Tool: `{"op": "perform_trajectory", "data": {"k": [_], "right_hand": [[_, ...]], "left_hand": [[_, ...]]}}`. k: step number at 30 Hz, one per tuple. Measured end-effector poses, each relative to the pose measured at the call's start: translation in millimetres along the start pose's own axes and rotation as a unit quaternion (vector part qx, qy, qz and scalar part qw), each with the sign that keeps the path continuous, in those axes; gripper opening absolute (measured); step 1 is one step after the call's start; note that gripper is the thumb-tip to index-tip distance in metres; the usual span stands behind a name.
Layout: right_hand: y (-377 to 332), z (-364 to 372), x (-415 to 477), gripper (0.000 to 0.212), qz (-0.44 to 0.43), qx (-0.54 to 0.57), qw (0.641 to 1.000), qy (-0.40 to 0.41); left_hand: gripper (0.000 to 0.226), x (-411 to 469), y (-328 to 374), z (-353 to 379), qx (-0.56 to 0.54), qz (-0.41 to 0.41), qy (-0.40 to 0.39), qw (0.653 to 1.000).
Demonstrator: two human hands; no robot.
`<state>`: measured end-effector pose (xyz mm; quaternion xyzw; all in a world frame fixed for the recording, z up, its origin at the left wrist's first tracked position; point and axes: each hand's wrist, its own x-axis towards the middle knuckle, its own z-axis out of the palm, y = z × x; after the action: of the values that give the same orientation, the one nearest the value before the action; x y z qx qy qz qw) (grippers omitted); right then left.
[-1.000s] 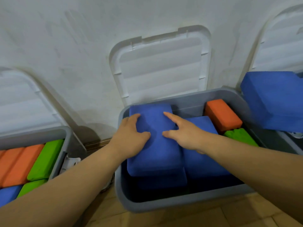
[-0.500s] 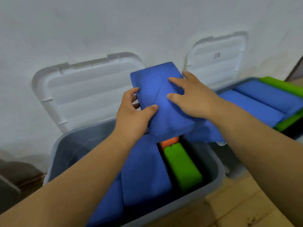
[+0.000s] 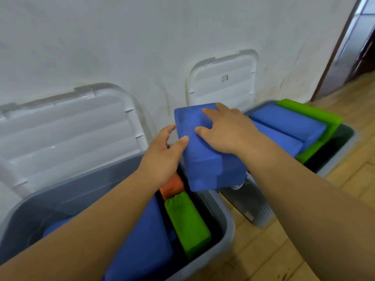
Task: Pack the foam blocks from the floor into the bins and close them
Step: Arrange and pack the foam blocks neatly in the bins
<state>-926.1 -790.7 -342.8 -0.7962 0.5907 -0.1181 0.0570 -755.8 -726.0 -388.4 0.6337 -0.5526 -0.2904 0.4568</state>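
A blue foam block (image 3: 205,159) is in the air between two grey bins. My left hand (image 3: 162,157) grips its left edge, thumb on top. My right hand (image 3: 225,130) lies over its top with fingers curled onto the far end. Below it, the near grey bin (image 3: 221,211) holds blue blocks (image 3: 146,240), a green block (image 3: 186,222) and an orange block (image 3: 172,185). The right grey bin (image 3: 341,157) holds blue blocks (image 3: 288,122) and green blocks (image 3: 316,118) piled above its rim.
Both bins stand against a white wall with their white lids (image 3: 67,136) (image 3: 223,82) open and leaning on it. Wooden floor (image 3: 284,250) lies between and in front of the bins. A doorway (image 3: 357,47) is at the far right.
Both hands lifted the blue block out of the near bin and carried it to the right, toward the right bin. The view swung right with it.
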Motion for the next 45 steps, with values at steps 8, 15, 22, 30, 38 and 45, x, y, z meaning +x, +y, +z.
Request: {"op": "perform_trajectory", "data": {"k": [8, 15, 22, 30, 38, 45], "right_hand": [[-100, 22, -21, 0.063, -0.163, 0.094, 0.981, 0.036], [-184, 119, -49, 0.067, -0.161, 0.130, 0.964, -0.166], [-186, 172, -60, 0.100, -0.015, -0.093, 0.955, -0.281], [-167, 174, -60, 0.102, 0.007, 0.079, 0.973, -0.219], [-151, 149, -60, 0.072, -0.116, 0.194, 0.965, -0.131], [-177, 122, -54, 0.047, -0.067, 0.359, 0.931, 0.019]], "left_hand": [[0.054, -41, -60, -119, 0.120, -0.035, 0.077, 0.989], [0.064, -111, -166, -207, 0.234, -0.130, 0.038, 0.963], [0.075, -143, -210, -210, 0.314, -0.120, -0.062, 0.940], [0.076, -142, -212, -197, 0.467, -0.143, -0.118, 0.865], [0.075, -139, -207, -200, 0.434, -0.161, -0.121, 0.878], [0.074, -126, -166, -222, 0.173, -0.100, 0.041, 0.979]]}}
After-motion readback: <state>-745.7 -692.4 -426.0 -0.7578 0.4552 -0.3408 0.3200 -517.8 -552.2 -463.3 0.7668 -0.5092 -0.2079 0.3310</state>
